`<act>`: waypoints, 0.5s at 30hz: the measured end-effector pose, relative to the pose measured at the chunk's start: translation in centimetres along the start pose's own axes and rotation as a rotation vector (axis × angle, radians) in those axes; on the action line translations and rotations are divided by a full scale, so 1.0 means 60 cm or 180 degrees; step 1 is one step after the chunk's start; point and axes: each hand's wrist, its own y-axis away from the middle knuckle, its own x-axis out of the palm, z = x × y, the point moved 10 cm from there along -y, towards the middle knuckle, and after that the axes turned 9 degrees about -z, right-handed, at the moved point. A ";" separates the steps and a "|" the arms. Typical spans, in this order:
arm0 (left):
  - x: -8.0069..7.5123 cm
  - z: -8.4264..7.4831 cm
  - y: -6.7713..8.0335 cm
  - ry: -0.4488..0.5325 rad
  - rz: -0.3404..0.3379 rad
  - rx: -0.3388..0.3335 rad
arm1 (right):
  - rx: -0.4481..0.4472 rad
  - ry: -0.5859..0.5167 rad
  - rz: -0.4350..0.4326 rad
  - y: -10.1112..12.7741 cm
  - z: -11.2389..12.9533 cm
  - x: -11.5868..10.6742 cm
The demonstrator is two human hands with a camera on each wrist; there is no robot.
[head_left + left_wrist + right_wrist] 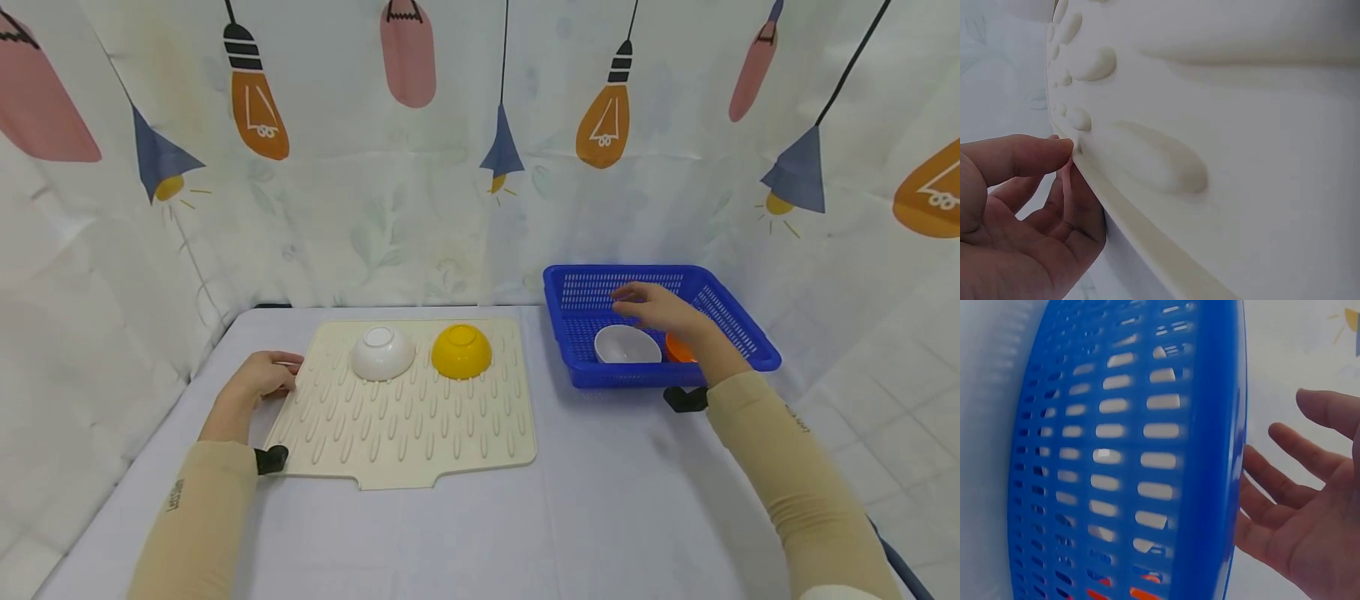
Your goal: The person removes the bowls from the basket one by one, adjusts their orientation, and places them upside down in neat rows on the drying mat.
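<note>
My left hand [264, 377] rests at the left edge of a cream ribbed drying mat [408, 412]; in the left wrist view its fingertips [1054, 150] touch the mat's rim [1141, 231], fingers loose. On the mat stand two upturned bowls, a white one [382, 352] and a yellow one [461, 351]. My right hand [656, 307] hovers open over a blue slotted basket [738, 329], holding nothing. Inside the basket lie a white bowl [626, 345] and an orange bowl [677, 347], partly hidden by my wrist. The right wrist view shows the basket's wall [1129, 462] and straight fingers [1279, 487].
A pale table cover [600, 500] spreads under everything. A curtain printed with lamps [450, 150] closes the back and both sides. Bare cloth lies in front of the mat and the basket, and between them.
</note>
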 end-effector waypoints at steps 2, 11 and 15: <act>0.000 0.000 0.000 0.0014 -0.0002 0.0007 | 0.0054 0.0057 0.0040 0.001 -0.004 -0.002; -0.001 0.004 -0.007 0.0065 0.0004 -0.0015 | 0.0214 0.0328 0.0136 -0.004 -0.029 -0.007; 0.001 0.007 -0.009 0.0120 0.0010 -0.0043 | 0.0256 0.0463 0.0201 -0.006 -0.041 -0.005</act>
